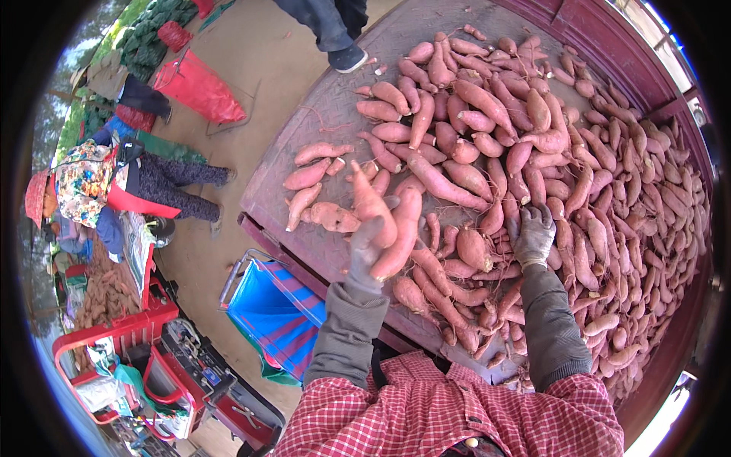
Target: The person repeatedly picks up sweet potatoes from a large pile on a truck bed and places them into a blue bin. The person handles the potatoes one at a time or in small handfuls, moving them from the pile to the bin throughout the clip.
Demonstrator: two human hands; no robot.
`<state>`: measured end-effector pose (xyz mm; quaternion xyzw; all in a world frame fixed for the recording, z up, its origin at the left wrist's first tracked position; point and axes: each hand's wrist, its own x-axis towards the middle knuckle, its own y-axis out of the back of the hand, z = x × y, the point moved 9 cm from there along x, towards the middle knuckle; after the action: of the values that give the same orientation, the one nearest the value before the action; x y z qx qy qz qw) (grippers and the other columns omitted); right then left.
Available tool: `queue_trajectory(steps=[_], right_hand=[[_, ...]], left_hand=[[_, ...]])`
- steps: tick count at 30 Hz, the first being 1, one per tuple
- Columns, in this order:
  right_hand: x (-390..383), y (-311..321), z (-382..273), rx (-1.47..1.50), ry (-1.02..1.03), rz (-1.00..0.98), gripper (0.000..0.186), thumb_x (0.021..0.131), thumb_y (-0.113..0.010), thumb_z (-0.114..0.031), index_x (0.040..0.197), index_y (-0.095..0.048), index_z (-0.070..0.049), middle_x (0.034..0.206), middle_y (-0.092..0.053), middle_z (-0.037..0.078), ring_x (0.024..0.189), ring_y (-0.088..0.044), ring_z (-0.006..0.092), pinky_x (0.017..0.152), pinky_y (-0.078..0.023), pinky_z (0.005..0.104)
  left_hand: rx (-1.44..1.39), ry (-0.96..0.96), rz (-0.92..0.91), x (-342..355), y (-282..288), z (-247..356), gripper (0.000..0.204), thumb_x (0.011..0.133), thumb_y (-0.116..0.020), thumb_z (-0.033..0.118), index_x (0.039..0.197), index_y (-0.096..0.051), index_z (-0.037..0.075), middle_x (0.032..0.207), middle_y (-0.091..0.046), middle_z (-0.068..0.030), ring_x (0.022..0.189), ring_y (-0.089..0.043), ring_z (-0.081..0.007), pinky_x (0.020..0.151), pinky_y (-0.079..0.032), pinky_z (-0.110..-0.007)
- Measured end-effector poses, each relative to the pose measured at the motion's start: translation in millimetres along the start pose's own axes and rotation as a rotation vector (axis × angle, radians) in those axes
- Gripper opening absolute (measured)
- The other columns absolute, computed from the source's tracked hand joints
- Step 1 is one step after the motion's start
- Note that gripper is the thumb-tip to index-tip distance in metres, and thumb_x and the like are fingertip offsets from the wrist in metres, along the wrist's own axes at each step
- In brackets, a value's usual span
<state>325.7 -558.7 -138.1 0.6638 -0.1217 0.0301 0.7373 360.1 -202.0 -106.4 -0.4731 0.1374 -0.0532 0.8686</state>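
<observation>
Spreading under everything is a maroon metal bed (274,202) with raised walls on the far and right sides; no wall shows along its left edge, so a root knocked that way could roll off and bruise on the ground. Covering most of it is a broad heap of pink, tapering sweet potatoes (579,186), loosely stacked, and a pull on one lying low could send its neighbours sliding. Just beyond the left edge stands a bright blue bag with reddish stripes (278,301), hung on a thin metal frame (231,286). That frame looks light, so a nudge from the arm or a hard drop could tip it.

The left hand (365,247), in a grey glove, is raised over the near left part of the bed, its fingers gripping two long, pinkish-orange sweet potatoes (371,206) by their lower parts. Two smooth, curved roots in one grasp could twist against each other and slip, since most of their length stands clear of the palm. The right hand (534,232), in a soiled grey glove, rests on the heap with its fingers reaching down among the roots; whether they have closed on one I cannot tell. Pressing hard there could snap a brittle tip. Smallest are short, thin root scraps (496,359) near the body, easily overlooked.
</observation>
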Motion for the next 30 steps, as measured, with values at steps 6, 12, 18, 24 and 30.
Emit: queue_trajectory(steps=[6,12,18,24,30], right_hand=[[-3,2,5,-0.001,-0.018,0.006,0.042,0.095,-0.068,-0.044,0.120,-0.072,-0.010,0.125,-0.068,0.008,0.136,-0.053,0.0337,0.102,-0.045,0.0508],[0,3,-1,0.027,-0.022,-0.010,0.042,0.095,-0.067,-0.041,0.122,-0.072,-0.009,0.127,-0.068,0.008,0.136,-0.052,0.0343,0.105,-0.043,0.0516],[0,-3,2,0.019,-0.028,-0.048,0.044,0.093,-0.069,-0.040,0.124,-0.070,-0.009,0.129,-0.066,0.009,0.138,-0.050,0.0340,0.104,-0.042,0.0522],[0,-1,4,0.032,-0.034,-0.067,0.045,0.092,-0.070,-0.039,0.125,-0.069,-0.008,0.130,-0.066,0.010,0.137,-0.050,0.0346,0.105,-0.041,0.0526],[1,-6,5,0.085,-0.044,-0.087,0.051,0.090,-0.072,-0.042,0.129,-0.068,-0.009,0.132,-0.064,0.009,0.138,-0.049,0.0346,0.106,-0.040,0.0527]], left_hand=[[0.255,-0.278,0.320,-120,77,138,0.041,0.091,-0.080,0.030,0.117,-0.060,0.005,0.105,-0.067,-0.0080,0.091,-0.069,-0.0212,0.078,-0.060,-0.036],[0.913,-0.038,0.997,-266,231,207,0.047,0.091,-0.076,0.018,0.131,-0.065,-0.004,0.109,-0.068,-0.0101,0.083,-0.063,-0.0152,0.071,-0.052,-0.031],[1.365,-0.341,0.777,-117,134,189,0.047,0.091,-0.080,0.014,0.130,-0.065,-0.008,0.109,-0.073,-0.0115,0.094,-0.068,-0.0170,0.082,-0.056,-0.034],[1.857,-0.455,0.083,142,-28,54,0.059,0.088,-0.080,0.050,0.124,-0.070,0.003,0.108,-0.075,-0.0216,0.098,-0.073,-0.0411,0.084,-0.057,-0.049],[2.513,-0.228,-0.079,246,-33,-11,0.068,0.087,-0.069,0.065,0.125,-0.070,0.009,0.121,-0.074,-0.0135,0.116,-0.065,-0.0346,0.094,-0.050,-0.052]])
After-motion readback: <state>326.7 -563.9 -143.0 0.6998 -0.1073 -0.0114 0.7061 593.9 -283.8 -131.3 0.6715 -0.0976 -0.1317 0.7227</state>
